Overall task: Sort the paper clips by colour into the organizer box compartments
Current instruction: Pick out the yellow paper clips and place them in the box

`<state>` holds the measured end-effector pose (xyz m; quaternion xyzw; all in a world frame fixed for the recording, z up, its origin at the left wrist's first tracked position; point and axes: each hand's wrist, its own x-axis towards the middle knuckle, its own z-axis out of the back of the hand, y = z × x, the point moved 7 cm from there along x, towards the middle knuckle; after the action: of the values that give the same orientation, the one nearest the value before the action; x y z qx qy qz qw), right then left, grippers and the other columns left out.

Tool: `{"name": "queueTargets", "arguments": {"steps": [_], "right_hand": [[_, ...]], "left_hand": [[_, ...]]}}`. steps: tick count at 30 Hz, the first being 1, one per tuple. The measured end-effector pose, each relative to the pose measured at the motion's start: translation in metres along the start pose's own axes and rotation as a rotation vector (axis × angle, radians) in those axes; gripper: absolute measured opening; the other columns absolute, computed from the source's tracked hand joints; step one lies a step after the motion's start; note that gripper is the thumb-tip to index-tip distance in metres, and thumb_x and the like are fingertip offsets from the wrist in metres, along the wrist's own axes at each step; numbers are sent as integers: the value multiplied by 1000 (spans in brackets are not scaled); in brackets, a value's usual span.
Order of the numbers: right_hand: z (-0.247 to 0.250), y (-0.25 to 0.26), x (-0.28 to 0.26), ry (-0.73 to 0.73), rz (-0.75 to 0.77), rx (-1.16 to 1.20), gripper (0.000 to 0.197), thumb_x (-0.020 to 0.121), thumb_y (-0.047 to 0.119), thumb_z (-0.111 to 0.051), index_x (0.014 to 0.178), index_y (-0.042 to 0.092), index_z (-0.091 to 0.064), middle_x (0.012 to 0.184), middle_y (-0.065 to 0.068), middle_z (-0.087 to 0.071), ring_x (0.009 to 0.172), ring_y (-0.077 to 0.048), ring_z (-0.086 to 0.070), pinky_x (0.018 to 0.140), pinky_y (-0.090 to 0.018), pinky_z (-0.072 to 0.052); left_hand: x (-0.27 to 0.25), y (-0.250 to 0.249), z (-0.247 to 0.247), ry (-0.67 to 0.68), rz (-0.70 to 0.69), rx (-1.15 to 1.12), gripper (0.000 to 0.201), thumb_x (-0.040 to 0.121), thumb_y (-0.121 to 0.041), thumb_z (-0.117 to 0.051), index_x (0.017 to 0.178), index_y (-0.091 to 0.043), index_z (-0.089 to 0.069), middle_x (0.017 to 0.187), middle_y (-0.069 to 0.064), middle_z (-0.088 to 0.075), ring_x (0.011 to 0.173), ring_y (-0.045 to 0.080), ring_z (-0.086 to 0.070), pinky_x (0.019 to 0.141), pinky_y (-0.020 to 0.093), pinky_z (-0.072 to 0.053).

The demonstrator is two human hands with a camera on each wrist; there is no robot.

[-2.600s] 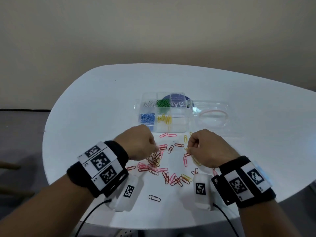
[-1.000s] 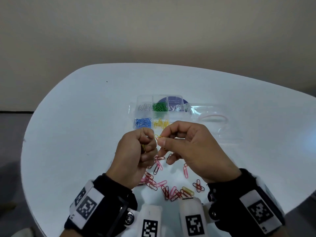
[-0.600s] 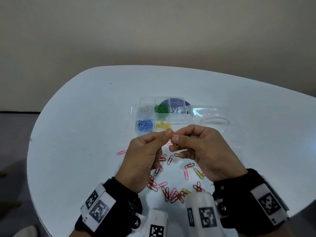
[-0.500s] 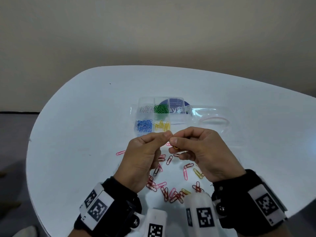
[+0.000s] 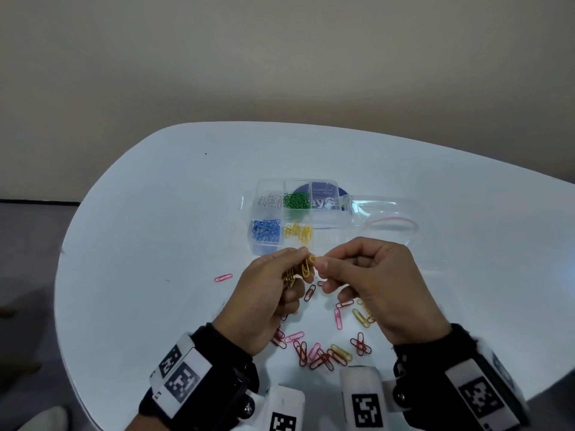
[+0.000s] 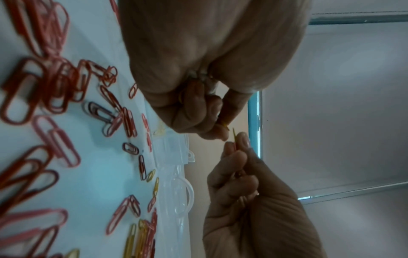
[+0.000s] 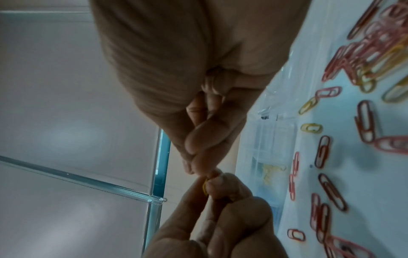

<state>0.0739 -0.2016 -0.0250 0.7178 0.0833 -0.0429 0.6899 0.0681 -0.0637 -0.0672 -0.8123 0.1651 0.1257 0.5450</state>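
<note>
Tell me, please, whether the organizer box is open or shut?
Open: the organizer box shows uncovered compartments, and its clear lid lies flat on the table beside it.

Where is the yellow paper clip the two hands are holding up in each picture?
Head: yellow paper clip, centre, between both hands.
Left wrist: thin yellow edge, right of centre.
Right wrist: yellow loop, lower centre, where the fingers meet.
Shared landmark: the organizer box.

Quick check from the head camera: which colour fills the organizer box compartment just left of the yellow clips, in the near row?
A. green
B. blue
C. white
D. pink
B: the blue clips lie directly left of the yellow clips in the near row of the organizer box.
</note>
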Motion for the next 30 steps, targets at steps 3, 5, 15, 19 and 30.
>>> {"name": "queueTargets", "arguments": {"steps": [3,5,15,19,30], "right_hand": [[1,1,0,-7,23,-38,14,72,2,-81,76,-4,-69,60,-13,-70,49,-17,-64,42,-21,-47],[1,2,0,3,39,-67,12,73,1,-81,76,-4,-70,60,-12,-70,50,-16,-65,42,-21,-48],[-13,16,-10,30,125,-111,23,81,-6,-72,98,10,-72,77,-5,-77,62,-17,-70,50,-20,-51],[-33,20,-21,94,213,-325,40,86,-3,-66,109,29,-73,93,11,-78,58,3,-64,57,-11,-48],[-9,31,-25,13,203,-761,43,80,17,-76,111,43,-62,102,22,-65,66,-7,-66,68,-25,-54]], "left_hand": [[-1,0,-3,44,-5,22,23,88,-28,-63,74,-10,-62,63,1,-55,43,7,-29,42,19,-17],[-1,0,-2,54,-9,47,24,78,-33,-69,69,-12,-64,64,1,-54,44,7,-29,42,18,-19],[8,6,5,25,145,-369,16,93,-14,-51,79,-7,-56,66,6,-55,47,11,-46,40,18,-32],[8,13,-4,107,173,-357,17,83,-7,-49,82,1,-64,71,12,-60,61,18,-52,62,25,-44],[8,12,19,-109,241,-436,39,97,-28,-47,59,-19,-40,51,-5,-28,35,7,-23,31,16,-15]]}}
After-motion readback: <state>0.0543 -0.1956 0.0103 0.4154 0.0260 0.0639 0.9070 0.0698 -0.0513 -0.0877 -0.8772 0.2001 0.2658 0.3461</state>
